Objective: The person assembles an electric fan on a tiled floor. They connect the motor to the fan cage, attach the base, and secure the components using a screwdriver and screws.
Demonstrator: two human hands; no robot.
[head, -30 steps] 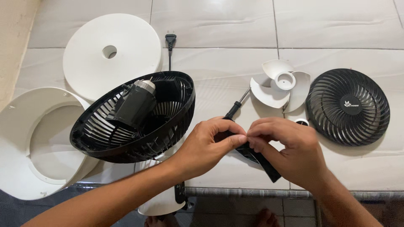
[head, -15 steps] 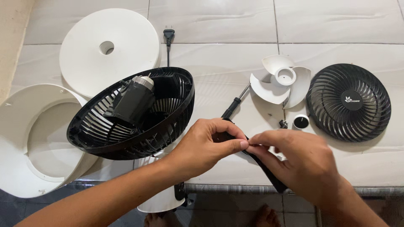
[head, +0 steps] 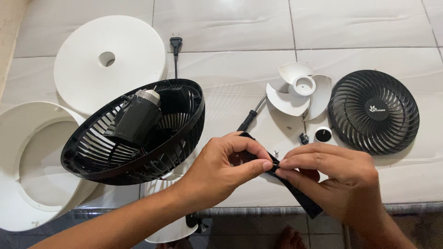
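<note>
Black strip (head: 295, 191) sits low centre of the frame, pinched by both hands: left hand (head: 226, 166) and right hand (head: 339, 180); screwdriver (head: 249, 117) lies just above.

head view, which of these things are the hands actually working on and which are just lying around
In hand:
left hand and right hand, both pinching the black strip

Lying about:
white fan blade
black front grille
rear grille with motor
screwdriver
plug
white discs
</note>
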